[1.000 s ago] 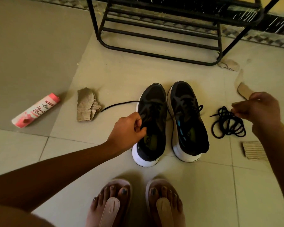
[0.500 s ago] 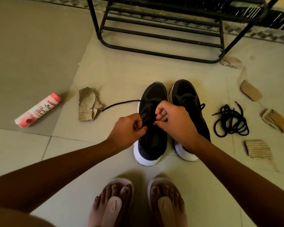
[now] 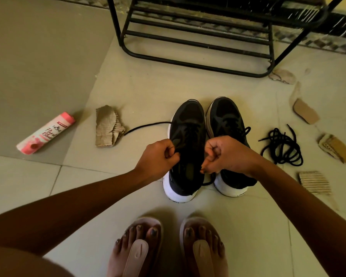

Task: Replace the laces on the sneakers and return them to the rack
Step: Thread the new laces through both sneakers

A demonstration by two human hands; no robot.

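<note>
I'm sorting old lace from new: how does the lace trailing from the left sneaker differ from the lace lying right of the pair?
The trailing lace runs in one line; the loose lace lies bunched in coils. The trailing lace reaches the left sneaker; the loose lace touches neither sneaker. Both are black.

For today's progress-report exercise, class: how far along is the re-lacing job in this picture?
Done: uncertain; the right black, white-soled sneaker shows lacing, old or new unclear. In hand: the left hand and right hand each pinch the black lace of the left black sneaker. Left: a coiled black lace lies loose on the tiles, and both sneakers stand outside the black metal rack.
</note>
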